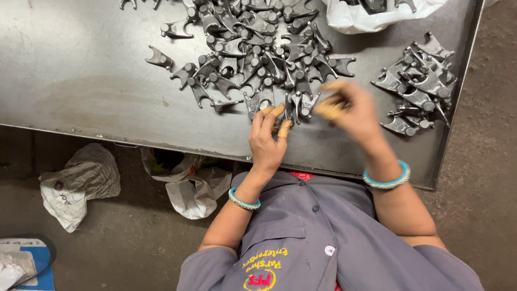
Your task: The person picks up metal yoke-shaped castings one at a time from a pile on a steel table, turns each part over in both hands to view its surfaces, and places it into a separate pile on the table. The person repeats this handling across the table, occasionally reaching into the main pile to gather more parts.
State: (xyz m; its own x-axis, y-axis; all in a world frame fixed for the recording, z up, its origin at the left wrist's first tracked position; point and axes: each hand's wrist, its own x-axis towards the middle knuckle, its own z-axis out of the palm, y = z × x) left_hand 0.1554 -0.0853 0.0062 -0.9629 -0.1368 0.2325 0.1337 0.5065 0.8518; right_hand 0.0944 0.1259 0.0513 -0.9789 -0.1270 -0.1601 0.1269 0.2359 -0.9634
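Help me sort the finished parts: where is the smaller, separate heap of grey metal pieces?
In the head view, the smaller heap lies on the metal table near its right edge, beyond the right hand and apart from the big pile.

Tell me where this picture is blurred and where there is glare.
Head view: the right hand is smeared by motion blur; the left hand and the grey metal parts are sharp; soft glare lies on the bare metal table at left.
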